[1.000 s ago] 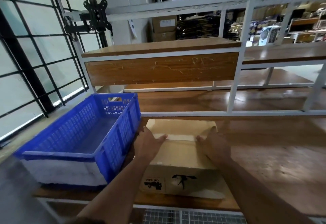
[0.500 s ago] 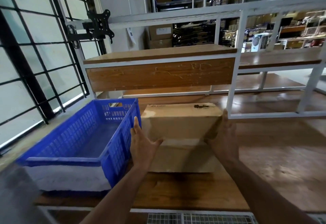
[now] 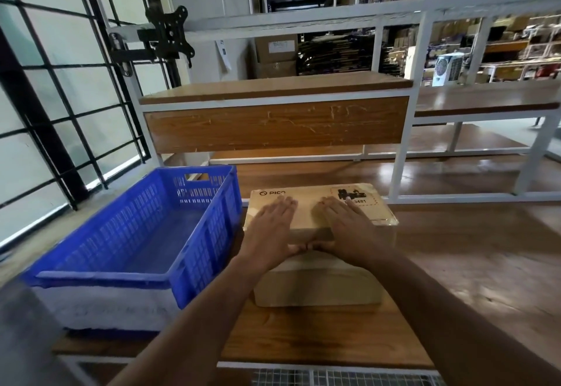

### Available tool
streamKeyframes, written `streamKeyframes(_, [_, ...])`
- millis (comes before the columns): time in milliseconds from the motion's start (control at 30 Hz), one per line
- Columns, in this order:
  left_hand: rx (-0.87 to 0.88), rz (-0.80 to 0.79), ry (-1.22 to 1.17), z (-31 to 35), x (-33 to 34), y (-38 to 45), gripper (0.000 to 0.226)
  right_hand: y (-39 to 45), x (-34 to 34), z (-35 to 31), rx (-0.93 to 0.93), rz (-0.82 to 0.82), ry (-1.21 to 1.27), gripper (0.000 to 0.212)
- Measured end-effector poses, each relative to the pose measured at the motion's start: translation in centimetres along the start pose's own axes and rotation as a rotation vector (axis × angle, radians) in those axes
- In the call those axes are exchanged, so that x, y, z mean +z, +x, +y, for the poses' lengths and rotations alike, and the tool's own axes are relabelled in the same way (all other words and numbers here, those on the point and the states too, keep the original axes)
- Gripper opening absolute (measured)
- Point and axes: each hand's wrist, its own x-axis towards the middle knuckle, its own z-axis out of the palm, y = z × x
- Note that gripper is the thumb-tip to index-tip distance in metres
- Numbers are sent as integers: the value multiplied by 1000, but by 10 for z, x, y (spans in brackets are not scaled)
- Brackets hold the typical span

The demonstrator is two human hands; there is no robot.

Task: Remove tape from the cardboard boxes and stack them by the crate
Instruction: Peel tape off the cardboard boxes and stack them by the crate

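While your two hands lie flat on top of the cardboard box [image 3: 315, 218], you grip nothing with either one. Your left hand [image 3: 268, 230] rests palm down on the left half of the lid, fingers spread and pointing away from you. Your right hand [image 3: 349, 227] mirrors it on the right half, its fingertips reaching the printed black label [image 3: 352, 195] near the far right corner. Your thumbs meet, touching or nearly so, at the near edge of the top face.

You have the box on the wooden surface [image 3: 318, 337], just beside the right wall of the blue crate [image 3: 145, 233]; whether box and crate touch cannot be told. The word PICO is printed at the far left corner of the lid. A paler band, possibly tape, runs across the front face below your thumbs, though the blur makes it hard to be sure.

Beyond the box you face a white metal frame [image 3: 403, 148] carrying a raised wooden shelf [image 3: 273, 88]. A black monitor bracket [image 3: 165, 36] is fixed to the frame at upper left.
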Motion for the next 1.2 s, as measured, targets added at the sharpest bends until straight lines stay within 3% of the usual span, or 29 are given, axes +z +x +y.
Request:
streamKeyframes(267, [1, -2, 59, -3, 12, 4, 81, 7, 4, -7, -21, 6, -36, 70])
streamKeyframes(467, [-1, -39, 15, -4, 6, 3, 77, 8, 1, -2, 3, -21, 45, 75])
streamKeyframes(533, [-28, -64, -51, -3, 2, 4, 72, 10, -2, 4, 50, -94, 95, 75])
streamKeyframes(700, [-193, -166, -46, -3, -1, 12, 81, 9, -3, 46, 274, -23, 76, 87])
streamKeyframes(833, [-195, -190, -56, -4, -6, 15, 78, 14, -2, 50, 294, -33, 64, 55])
streamKeyframes(933, [-218, -211, -73, -7, -14, 23, 73, 23, 1, 47, 344, -1, 39, 48])
streamKeyframes(1100, [-33, -353, -95, 13, -10, 51, 64, 39, 7, 21, 120, -61, 82, 40])
streamKeyframes(1200, [-5, -374, -105, 20, -5, 61, 58, 50, 9, 15, 36, -95, 106, 49])
